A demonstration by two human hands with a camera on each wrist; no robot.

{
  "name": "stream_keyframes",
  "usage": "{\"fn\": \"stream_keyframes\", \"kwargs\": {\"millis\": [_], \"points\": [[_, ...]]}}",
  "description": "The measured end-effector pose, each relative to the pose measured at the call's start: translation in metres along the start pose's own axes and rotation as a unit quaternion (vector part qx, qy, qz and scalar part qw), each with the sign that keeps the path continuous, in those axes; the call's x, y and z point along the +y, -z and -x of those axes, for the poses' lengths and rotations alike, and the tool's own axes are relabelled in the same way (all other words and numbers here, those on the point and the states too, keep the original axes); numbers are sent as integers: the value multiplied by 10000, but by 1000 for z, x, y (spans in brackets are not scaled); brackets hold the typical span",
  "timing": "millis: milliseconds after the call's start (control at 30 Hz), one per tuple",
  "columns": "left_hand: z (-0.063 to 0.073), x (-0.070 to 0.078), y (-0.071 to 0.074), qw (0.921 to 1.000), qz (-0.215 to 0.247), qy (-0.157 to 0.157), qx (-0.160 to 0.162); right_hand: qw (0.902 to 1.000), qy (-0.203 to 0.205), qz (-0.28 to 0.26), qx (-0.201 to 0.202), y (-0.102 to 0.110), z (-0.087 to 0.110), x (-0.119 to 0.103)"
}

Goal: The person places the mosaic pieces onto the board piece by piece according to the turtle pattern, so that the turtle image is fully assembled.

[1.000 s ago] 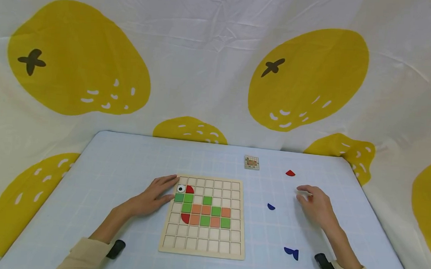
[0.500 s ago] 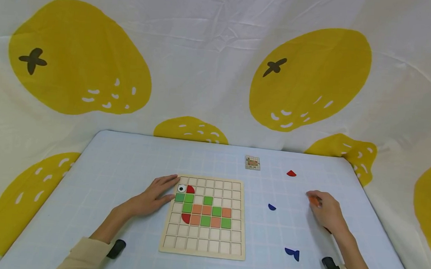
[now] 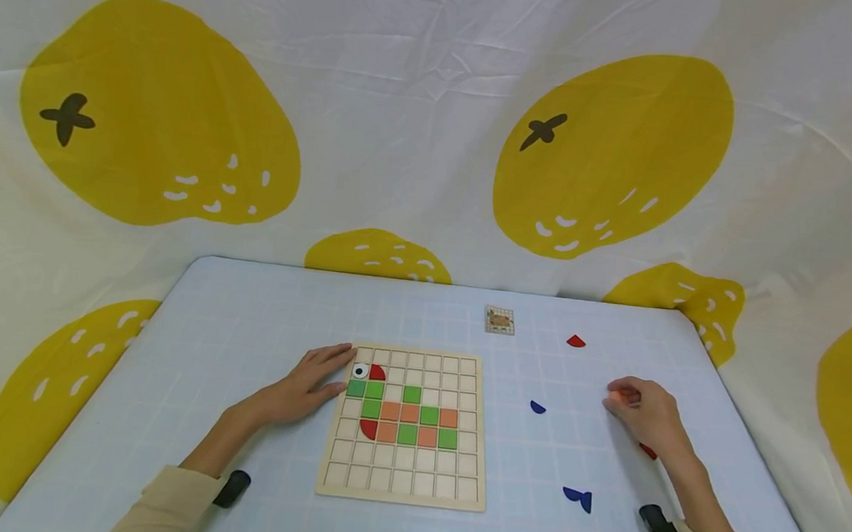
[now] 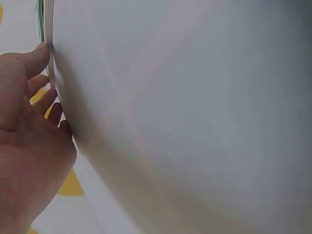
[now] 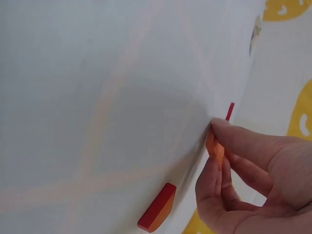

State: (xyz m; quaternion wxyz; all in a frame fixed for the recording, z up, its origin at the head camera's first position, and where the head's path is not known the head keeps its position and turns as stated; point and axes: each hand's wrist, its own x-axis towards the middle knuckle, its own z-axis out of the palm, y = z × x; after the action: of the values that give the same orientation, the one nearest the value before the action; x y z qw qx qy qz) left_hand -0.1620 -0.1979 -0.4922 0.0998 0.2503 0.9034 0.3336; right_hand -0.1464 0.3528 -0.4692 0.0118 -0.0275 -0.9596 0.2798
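In the head view a square wooden grid board (image 3: 402, 483) lies on the table. Green and orange square tiles, red quarter-round tiles and a white eye tile (image 3: 360, 371) fill part of its grid. My left hand (image 3: 306, 389) rests along the board's left edge, fingers extended, with the thumb at the rim. Off to the right of the board, my right hand (image 3: 646, 413) pinches an orange tile (image 5: 213, 146) between thumb and fingers, close over the table. A red tile (image 5: 158, 209) lies on the table beside that hand, partly hidden by the wrist in the head view.
A small printed card (image 3: 500, 321) lies beyond the board. Right of it is a red fan-shaped tile (image 3: 576, 341). A blue half-round tile (image 3: 538, 407) and a pair of blue tiles (image 3: 577, 497) lie between the board and my right arm. A patterned curtain (image 3: 406, 133) hangs behind the table.
My right hand has moved a little to the right and toward me, and an orange tile now shows between its fingers. The left hand stays at the board's edge.
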Motion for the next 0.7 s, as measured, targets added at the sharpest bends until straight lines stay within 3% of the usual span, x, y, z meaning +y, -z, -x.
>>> {"fn": "stream_keyframes", "kwargs": {"millis": [467,700], "points": [[0,4,3,10000,30,68,-9,9992,58,-345,211,-10,1,-26],[0,4,2,9999,41,106,-16,9969,377,-612,327,-17,1,-46]]}}
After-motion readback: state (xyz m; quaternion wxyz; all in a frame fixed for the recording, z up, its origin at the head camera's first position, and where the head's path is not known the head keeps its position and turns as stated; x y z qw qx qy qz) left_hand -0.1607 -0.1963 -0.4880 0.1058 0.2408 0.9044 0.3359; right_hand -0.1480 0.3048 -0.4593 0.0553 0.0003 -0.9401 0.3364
